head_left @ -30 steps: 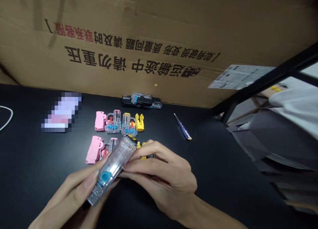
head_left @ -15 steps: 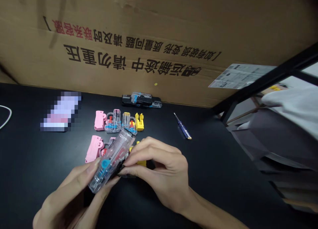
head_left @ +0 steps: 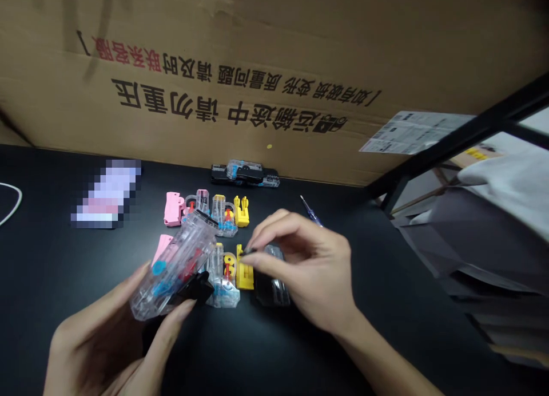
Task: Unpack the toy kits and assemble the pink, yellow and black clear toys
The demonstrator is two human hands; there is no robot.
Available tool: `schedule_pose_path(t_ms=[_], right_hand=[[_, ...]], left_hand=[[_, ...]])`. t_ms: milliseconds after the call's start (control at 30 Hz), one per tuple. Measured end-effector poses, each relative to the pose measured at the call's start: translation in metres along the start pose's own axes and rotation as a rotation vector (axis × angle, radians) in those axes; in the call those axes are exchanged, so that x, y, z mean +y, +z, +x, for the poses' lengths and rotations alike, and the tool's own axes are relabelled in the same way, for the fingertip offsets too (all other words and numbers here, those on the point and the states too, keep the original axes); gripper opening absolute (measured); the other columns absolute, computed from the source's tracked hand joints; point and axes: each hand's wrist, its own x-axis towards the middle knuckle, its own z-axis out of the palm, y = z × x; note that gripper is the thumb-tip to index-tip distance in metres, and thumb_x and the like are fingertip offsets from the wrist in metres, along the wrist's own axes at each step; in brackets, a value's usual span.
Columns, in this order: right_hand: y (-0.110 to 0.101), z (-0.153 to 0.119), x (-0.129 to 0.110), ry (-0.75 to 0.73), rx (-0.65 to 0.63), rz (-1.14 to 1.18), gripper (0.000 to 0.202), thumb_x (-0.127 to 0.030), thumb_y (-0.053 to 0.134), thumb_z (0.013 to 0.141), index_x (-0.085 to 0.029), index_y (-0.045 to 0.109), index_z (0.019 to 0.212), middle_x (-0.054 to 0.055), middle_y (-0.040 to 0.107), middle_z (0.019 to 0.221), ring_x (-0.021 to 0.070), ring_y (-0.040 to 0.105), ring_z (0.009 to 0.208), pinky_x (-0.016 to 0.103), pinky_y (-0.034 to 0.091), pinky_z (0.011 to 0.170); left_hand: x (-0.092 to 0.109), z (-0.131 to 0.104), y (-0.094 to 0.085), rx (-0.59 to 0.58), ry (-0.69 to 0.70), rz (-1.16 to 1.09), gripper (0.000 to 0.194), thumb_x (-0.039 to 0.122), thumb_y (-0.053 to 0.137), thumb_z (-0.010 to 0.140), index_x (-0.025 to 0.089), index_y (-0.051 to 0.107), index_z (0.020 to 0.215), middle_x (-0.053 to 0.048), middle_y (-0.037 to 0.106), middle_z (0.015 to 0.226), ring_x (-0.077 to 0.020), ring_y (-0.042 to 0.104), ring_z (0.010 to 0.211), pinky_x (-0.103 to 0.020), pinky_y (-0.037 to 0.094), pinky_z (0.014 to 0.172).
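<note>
My left hand (head_left: 107,333) grips a clear plastic casing (head_left: 174,264) with blue and red parts inside and a black part on its lower right side. It is tilted, its far end pointing up and right. My right hand (head_left: 306,264) is apart from it, thumb and fingers pinching a small black piece (head_left: 247,251). Below the right hand, partly hidden by it, lies a black and clear plastic piece (head_left: 274,287). Yellow pieces (head_left: 245,273) and a clear piece with red and blue parts (head_left: 223,290) lie between the hands. A pink piece (head_left: 163,247) shows behind the casing.
Farther back lie another pink piece (head_left: 174,209), a yellow piece (head_left: 242,212) and clear pieces (head_left: 223,216). Black and clear parts (head_left: 244,173) rest by the cardboard box (head_left: 240,30). A screwdriver (head_left: 311,212) lies right, a blurred-out phone-like object (head_left: 107,193) left.
My right hand has drawn away from the casing to the right with a small black piece in its fingers. The casing has moved slightly left in my left hand.
</note>
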Motion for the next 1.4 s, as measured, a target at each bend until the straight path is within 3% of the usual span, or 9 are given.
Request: schedule_pose_path(t_ms=[133,233,367,500,767,967,1200,1300,1400], right_hand=[[-0.027,0.018,0.014,0.066,0.191,-0.211,0.017,-0.023,0.099,0.086,-0.026,0.089,0.099,0.000,0.085,0.089,0.0169,0.077,0.079,0.029,0.063,0.075],[-0.046,0.028,0.031,0.168,0.177,-0.351,0.014,-0.035,0.094,0.090,-0.023,0.088,0.096,0.004,0.086,0.090,0.0215,0.080,0.082,0.033,0.065,0.076],[-0.060,0.032,0.051,0.245,0.109,-0.423,0.021,-0.038,0.090,0.091,-0.020,0.091,0.100,0.009,0.089,0.088,0.0255,0.083,0.078,0.036,0.065,0.069],[-0.063,0.031,0.062,0.277,0.037,-0.489,0.022,-0.037,0.085,0.093,-0.018,0.091,0.101,0.010,0.089,0.085,0.0259,0.083,0.073,0.037,0.066,0.066],[-0.065,0.031,0.060,0.148,0.001,-0.725,0.003,-0.023,0.085,0.096,-0.024,0.088,0.095,0.007,0.089,0.094,0.0277,0.082,0.083,0.043,0.064,0.082],[-0.064,0.030,0.066,0.079,-0.165,-0.799,0.016,-0.009,0.086,0.093,-0.024,0.085,0.089,0.005,0.087,0.097,0.0249,0.081,0.086,0.039,0.062,0.080],[-0.066,0.030,0.060,0.068,-0.211,-0.827,0.018,-0.010,0.088,0.095,-0.022,0.085,0.108,0.006,0.086,0.106,0.0226,0.080,0.086,0.036,0.064,0.077],[-0.067,0.030,0.060,0.063,-0.204,-0.846,0.012,-0.014,0.085,0.099,-0.022,0.085,0.108,0.007,0.085,0.107,0.0236,0.080,0.089,0.038,0.065,0.079],[-0.067,0.030,0.062,0.059,-0.225,-0.863,0.007,-0.018,0.083,0.102,-0.023,0.086,0.105,0.008,0.083,0.106,0.0243,0.079,0.091,0.040,0.064,0.081]], left_hand=[[0.010,0.007,0.003,-0.006,0.033,0.025,0.054,0.005,0.095,0.077,0.022,0.087,0.128,0.000,0.093,0.113,-0.0255,0.092,0.094,-0.025,0.075,0.092],[0.014,0.008,0.006,0.025,0.048,0.084,0.049,0.011,0.098,0.077,0.023,0.088,0.124,0.000,0.093,0.110,-0.0250,0.092,0.089,-0.024,0.076,0.089],[0.020,0.007,0.007,0.033,-0.013,0.131,0.046,0.020,0.099,0.079,0.023,0.089,0.124,0.000,0.094,0.106,-0.0248,0.092,0.087,-0.023,0.076,0.087],[0.020,0.006,0.005,0.067,-0.006,0.187,0.059,0.024,0.102,0.076,0.020,0.086,0.132,-0.003,0.093,0.110,-0.0248,0.092,0.087,-0.024,0.075,0.089],[0.021,0.010,0.004,0.008,-0.008,0.169,0.046,0.020,0.097,0.078,0.020,0.088,0.123,-0.001,0.094,0.109,-0.0244,0.092,0.088,-0.022,0.075,0.088],[0.025,0.008,0.006,-0.003,-0.031,0.189,0.044,0.016,0.093,0.082,0.022,0.086,0.125,0.001,0.093,0.111,-0.0235,0.092,0.091,-0.022,0.075,0.090],[0.023,0.007,0.005,-0.004,-0.023,0.182,0.046,0.016,0.094,0.082,0.020,0.085,0.127,-0.001,0.093,0.111,-0.0258,0.092,0.093,-0.027,0.076,0.091],[0.023,0.006,0.007,0.035,-0.007,0.192,0.057,0.018,0.097,0.080,0.020,0.083,0.135,-0.002,0.093,0.113,-0.0255,0.092,0.092,-0.028,0.077,0.092],[0.022,0.006,0.008,0.012,-0.003,0.164,0.053,0.018,0.097,0.082,0.018,0.084,0.133,-0.003,0.093,0.111,-0.0247,0.092,0.091,-0.026,0.076,0.091]])
